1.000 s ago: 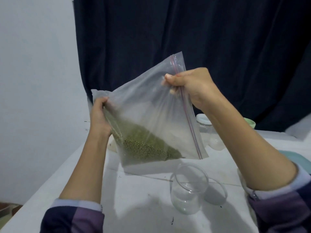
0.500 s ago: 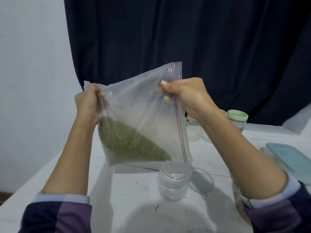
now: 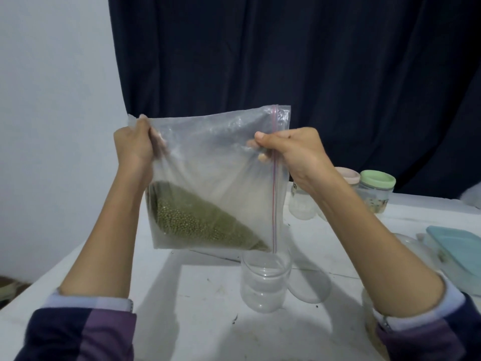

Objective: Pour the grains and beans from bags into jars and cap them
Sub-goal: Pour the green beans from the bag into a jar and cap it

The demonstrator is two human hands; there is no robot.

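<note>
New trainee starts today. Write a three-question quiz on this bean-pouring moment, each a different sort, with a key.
1. True or false: green beans already lie in the open clear plastic jar.
2. The zip strip of the clear zip-lock bag of green beans runs: A) vertically beside the right hand; B) beside the left hand.
3. What colour is the lid of the green-lidded jar at the back?

Key: 1 false; 2 A; 3 green.

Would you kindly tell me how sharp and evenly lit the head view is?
Head view: dim, soft light; the green beans in the bag read clearly; the clear jar throws soft shadows on the table; wide-angle bending at the edges.
</note>
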